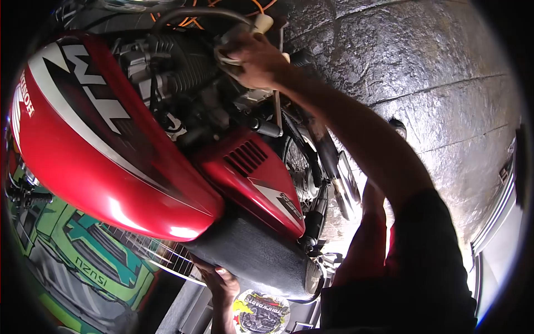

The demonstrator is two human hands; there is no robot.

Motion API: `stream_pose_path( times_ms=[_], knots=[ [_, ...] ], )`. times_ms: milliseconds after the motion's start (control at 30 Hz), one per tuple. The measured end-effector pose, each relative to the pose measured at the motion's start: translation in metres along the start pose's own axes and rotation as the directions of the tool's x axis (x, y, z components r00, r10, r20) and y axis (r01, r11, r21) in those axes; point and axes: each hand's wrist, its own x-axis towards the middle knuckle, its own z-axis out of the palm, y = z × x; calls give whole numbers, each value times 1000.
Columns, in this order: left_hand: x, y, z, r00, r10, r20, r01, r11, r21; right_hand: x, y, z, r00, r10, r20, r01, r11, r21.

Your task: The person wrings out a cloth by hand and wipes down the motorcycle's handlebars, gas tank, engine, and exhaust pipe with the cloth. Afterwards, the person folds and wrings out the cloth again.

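A red motorcycle fills the left and middle of the head view, tilted by the camera angle. Its fuel tank (128,183) is glossy, with white and dark graphics. Over the dark engine (183,64), my right hand (250,61) is closed around a pale, cloth-like rag (229,60), partly hidden by my fingers. Just beyond those fingers is a cream-coloured piece (263,23), of a kind I cannot make out. My left hand (222,283) is at the far edge of the black seat (250,250), its fingers curled against the edge and partly hidden.
A red side panel (256,178) sits between tank and seat. The exhaust (339,183) and rear wheel (300,167) are near my legs. Orange cords (192,22) lie beyond the engine on the shiny floor (434,61). A painted wall (83,267) is at lower left.
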Motion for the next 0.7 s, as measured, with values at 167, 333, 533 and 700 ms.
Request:
stream_pose_path(
  times_ms=[167,333,533,700],
  knots=[
    [-3,-7,-6,998,-16,60,17,1000,-19,-1,14,-44,970,68,235,-112,978,178],
    [-3,-4,-9,995,-26,99,25,1000,9,69,-46,-51,962,269,-46,-218,861,459],
    [2,-6,-3,999,-5,54,7,999,-34,17,-90,-4,945,240,-223,-64,802,594],
    [-1,-8,-5,997,-38,62,42,996,-73,5,-67,-60,966,199,168,-256,612,748]
  ],
)
